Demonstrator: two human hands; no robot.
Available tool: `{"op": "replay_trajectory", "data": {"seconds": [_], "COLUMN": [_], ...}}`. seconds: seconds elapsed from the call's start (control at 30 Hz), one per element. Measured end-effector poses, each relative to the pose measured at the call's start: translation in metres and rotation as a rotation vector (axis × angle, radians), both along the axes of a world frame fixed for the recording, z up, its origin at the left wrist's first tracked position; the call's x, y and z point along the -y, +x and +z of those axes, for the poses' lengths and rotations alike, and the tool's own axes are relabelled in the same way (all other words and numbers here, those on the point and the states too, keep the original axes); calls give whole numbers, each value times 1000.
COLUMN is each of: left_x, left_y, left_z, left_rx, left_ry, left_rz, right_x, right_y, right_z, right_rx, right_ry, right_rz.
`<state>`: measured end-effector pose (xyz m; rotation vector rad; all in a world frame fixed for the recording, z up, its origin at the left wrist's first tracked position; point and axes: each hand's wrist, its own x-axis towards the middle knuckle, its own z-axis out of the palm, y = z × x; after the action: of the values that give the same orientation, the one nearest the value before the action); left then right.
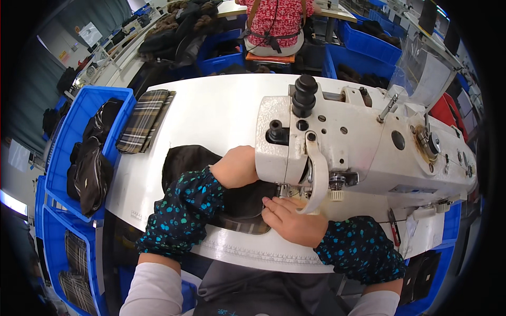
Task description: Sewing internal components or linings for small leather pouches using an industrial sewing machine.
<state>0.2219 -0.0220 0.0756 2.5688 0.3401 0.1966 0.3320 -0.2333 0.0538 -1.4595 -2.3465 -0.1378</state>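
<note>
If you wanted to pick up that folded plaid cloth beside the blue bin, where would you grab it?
Probably by its right long edge, with the left hand coming from the right and pinching the layers together. The folded plaid cloth lies flat on the white tabletop, and its left edge sits close to the blue bin, which likely leaves less room there.

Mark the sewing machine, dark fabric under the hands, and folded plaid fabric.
Sewing machine [363,142], head view: its white body.
Dark fabric [241,201], head view: exposed middle part.
Folded plaid fabric [143,122], head view: upper face.
</note>
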Motion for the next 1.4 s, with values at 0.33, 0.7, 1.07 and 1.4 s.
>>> {"op": "replay_trajectory", "data": {"seconds": [0.33,0.7,1.07,1.4], "left_x": [41,47,45,42], "left_y": [-12,-16,-18,-20], "left_z": [-1,10,10,7], "left_rx": [182,145,32,39], "left_ry": [176,192,155,139], "left_rz": [136,157,105,90], "right_x": [16,25,28,29], "right_y": [-37,-44,-45,-43], "right_z": [5,7,7,11], "right_rx": [258,273,271,177], "right_ry": [272,289,287,222], "right_rz": [-205,-208,-192,-199]}}
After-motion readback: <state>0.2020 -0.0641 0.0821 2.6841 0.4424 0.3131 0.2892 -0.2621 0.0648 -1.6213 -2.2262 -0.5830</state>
